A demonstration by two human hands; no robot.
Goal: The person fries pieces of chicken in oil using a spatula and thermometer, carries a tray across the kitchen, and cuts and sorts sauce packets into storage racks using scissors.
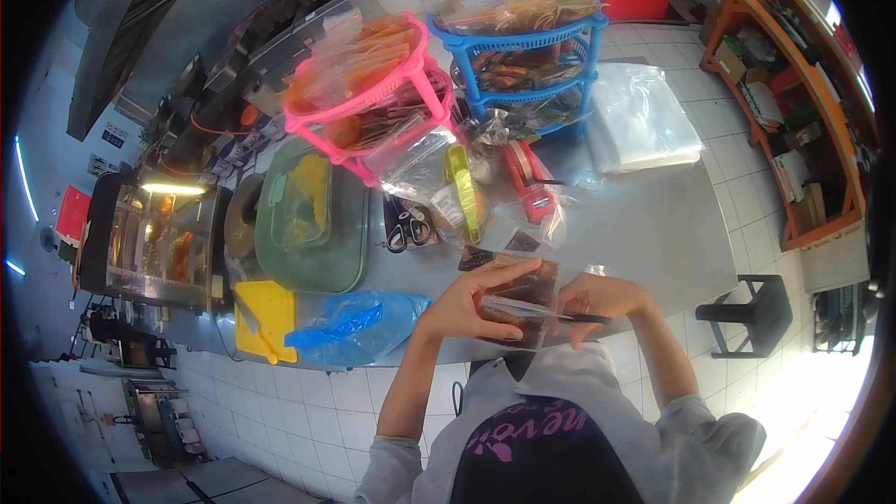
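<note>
My left hand (464, 306) grips a flat clear plastic bag (534, 284) with dark brown contents, its thumb and fingers on the bag's left part. At the bag's right side, my right hand (602, 301) is closed around a slim tool (588, 319) with a dark handle; a thin pale strip, perhaps its blade, crosses the front of the bag. What kind of tool it is, I cannot tell. Just beyond the bag lie small dark packets (518, 243) on the metal table (644, 238). Black-handled scissors (408, 227) rest farther left.
Pink (425, 84) and blue (523, 35) tiered racks hold filled bags. Around them are clear bags (644, 121), a red tape dispenser (532, 185) and a green tray (355, 233). A blue plastic bag (364, 327) and yellow cutting board (257, 303) with a knife lie left. A black stool (751, 315) stands right.
</note>
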